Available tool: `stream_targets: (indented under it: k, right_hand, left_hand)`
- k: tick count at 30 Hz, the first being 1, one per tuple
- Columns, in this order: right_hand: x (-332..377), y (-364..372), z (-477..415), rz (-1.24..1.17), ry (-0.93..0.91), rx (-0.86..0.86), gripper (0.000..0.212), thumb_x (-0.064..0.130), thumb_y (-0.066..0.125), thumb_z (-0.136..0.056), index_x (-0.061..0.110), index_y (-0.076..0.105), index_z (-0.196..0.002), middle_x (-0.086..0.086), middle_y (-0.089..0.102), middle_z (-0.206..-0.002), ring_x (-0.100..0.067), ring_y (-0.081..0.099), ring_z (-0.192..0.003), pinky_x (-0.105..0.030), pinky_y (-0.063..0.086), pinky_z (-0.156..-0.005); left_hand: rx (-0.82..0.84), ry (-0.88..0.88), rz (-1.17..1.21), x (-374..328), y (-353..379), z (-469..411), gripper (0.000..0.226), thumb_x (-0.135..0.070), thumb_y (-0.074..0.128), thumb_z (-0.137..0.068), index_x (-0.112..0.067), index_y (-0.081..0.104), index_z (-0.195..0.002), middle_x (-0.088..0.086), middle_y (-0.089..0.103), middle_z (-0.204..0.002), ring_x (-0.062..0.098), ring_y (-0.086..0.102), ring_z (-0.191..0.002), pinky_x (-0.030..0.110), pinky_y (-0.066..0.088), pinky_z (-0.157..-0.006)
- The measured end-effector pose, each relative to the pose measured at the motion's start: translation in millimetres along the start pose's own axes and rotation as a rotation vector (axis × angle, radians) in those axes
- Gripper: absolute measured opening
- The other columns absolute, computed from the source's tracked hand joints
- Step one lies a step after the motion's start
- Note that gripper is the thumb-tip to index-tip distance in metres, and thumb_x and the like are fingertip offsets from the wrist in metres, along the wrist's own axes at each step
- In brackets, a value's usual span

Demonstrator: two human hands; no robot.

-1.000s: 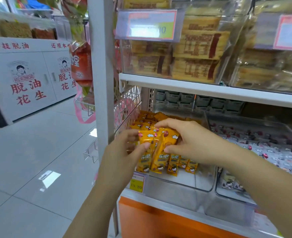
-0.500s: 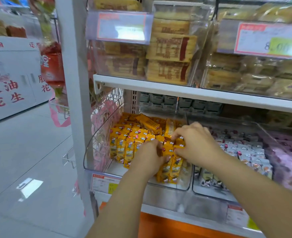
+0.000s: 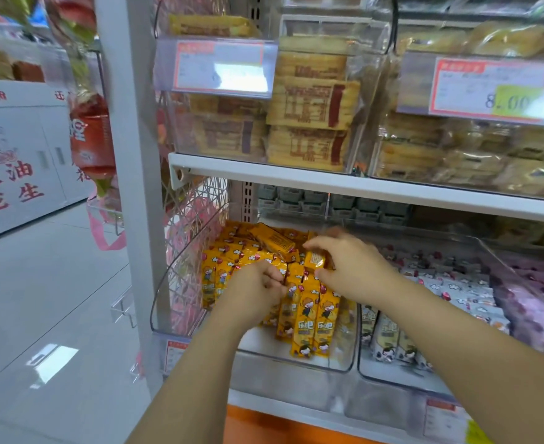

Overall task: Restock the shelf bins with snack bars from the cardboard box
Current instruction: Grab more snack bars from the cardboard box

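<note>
Both hands in clear bin (image 3: 280, 357) on lower shelf; left hand (image 3: 254, 290) curled into the upright yellow snack bars (image 3: 309, 315), gripping some; right hand (image 3: 354, 267) pinches single yellow bar (image 3: 314, 259) above the pile (thumb below, fingers over); hands near, not touching; white-wrapped bars (image 3: 456, 293) in neighbouring bin (image 3: 392, 376) to the right.

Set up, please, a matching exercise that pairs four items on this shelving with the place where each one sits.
Things:
1. yellow snack bars
2. white-wrapped bars
3. brown-printed biscuit packs
4. 8.00 price tag

Places:
A. upper level, right side
B. lower level, leftmost clear bin
C. upper level, left side
D. lower level, second bin from the left

Pairs: 1-B, 2-D, 3-C, 4-A
</note>
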State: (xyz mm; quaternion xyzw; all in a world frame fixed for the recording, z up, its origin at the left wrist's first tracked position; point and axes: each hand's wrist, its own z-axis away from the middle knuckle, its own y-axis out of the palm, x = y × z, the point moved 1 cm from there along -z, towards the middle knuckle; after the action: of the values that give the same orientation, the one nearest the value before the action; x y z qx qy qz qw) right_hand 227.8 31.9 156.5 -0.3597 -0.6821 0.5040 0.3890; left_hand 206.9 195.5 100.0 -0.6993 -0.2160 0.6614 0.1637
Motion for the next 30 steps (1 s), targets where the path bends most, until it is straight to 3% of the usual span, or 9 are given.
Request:
stream_targets:
  k: [4,7,9,13,16,20,23,27,30]
  right_hand:
    - [0,10,-10,0.046,-0.002,0.087,0.048,0.026,0.064,-0.086,0.037,0.05,-0.131,0.0,0.04,-0.141,-0.021,0.045,-0.125,-0.045,0.034,-0.109]
    - [-6,18,-8,-0.179,0.039,-0.089,0.04,0.019,0.071,-0.082,0.028,0.059,-0.119,0.004,0.054,-0.122,-0.008,0.057,-0.091,-0.022,0.048,-0.078]
    - [-9,20,-4,-0.347,0.084,-0.248,0.036,0.015,0.072,-0.081,0.025,0.061,-0.114,0.008,0.056,-0.109,-0.002,0.053,-0.077,-0.014,0.044,-0.065]
    - [-13,21,4,-0.67,0.147,-0.437,0.03,0.012,0.069,-0.084,0.032,0.056,-0.102,0.01,0.063,-0.098,-0.01,0.063,-0.09,-0.036,0.056,-0.08]
    - [-13,18,11,-0.808,0.147,-0.471,0.031,0.013,0.067,-0.086,0.038,0.054,-0.099,0.014,0.064,-0.099,-0.008,0.064,-0.092,-0.037,0.056,-0.083]
    - [-15,4,19,-0.905,0.149,-0.553,0.031,0.015,0.065,-0.088,0.037,0.054,-0.105,0.019,0.059,-0.102,0.001,0.059,-0.088,-0.014,0.049,-0.074]
    - [-9,-3,28,-0.928,0.126,-0.563,0.035,0.015,0.066,-0.087,0.032,0.049,-0.113,0.021,0.059,-0.103,0.004,0.06,-0.087,-0.011,0.048,-0.07]
    - [6,1,37,-0.872,0.052,-0.4,0.031,0.016,0.07,-0.085,0.038,0.051,-0.097,0.016,0.065,-0.095,0.006,0.06,-0.088,-0.013,0.049,-0.072]
    - [21,3,32,-0.615,-0.024,-0.125,0.027,0.023,0.069,-0.085,0.038,0.051,-0.097,0.017,0.062,-0.091,0.002,0.06,-0.08,-0.012,0.048,-0.068]
  left_hand:
    - [-0.221,0.13,-0.194,2,-9,-13,0.022,-0.02,0.06,-0.092,-0.025,0.057,-0.113,-0.005,0.052,-0.11,0.013,0.058,-0.093,0.025,0.045,-0.067]
    - [-0.285,0.242,-0.439,1,-5,-21,0.041,-0.018,0.056,-0.093,-0.027,0.049,-0.133,0.001,0.042,-0.133,0.021,0.049,-0.114,0.034,0.047,-0.088]
    - [-0.279,0.262,-0.606,-4,-1,-30,0.051,-0.017,0.052,-0.094,-0.03,0.039,-0.142,0.006,0.037,-0.14,0.026,0.037,-0.126,0.037,0.042,-0.097]
    - [-0.169,0.223,-0.845,-18,1,-49,0.063,-0.013,0.058,-0.09,-0.041,0.035,-0.141,0.003,0.026,-0.149,0.031,0.023,-0.136,0.043,0.031,-0.106]
    - [-0.161,0.229,-0.894,-28,-5,-55,0.051,-0.024,0.059,-0.092,-0.037,0.041,-0.137,0.0,0.03,-0.148,0.029,0.023,-0.139,0.045,0.026,-0.109]
    - [-0.4,0.332,-0.763,-37,-16,-38,0.04,-0.035,0.057,-0.092,-0.032,0.048,-0.131,-0.002,0.046,-0.137,0.025,0.039,-0.128,0.038,0.034,-0.1]
    - [-0.477,0.356,-0.523,-27,-25,-19,0.038,-0.033,0.063,-0.089,-0.026,0.055,-0.125,0.0,0.06,-0.12,0.026,0.051,-0.113,0.039,0.043,-0.09]
    - [-0.277,0.199,-0.11,-6,-40,-1,0.028,-0.028,0.07,-0.084,-0.029,0.057,-0.109,-0.004,0.065,-0.098,0.017,0.065,-0.089,0.039,0.053,-0.079]
    - [-0.185,0.174,-0.085,-4,-48,8,0.029,-0.026,0.069,-0.086,-0.024,0.057,-0.112,-0.005,0.065,-0.1,0.012,0.065,-0.083,0.03,0.051,-0.076]
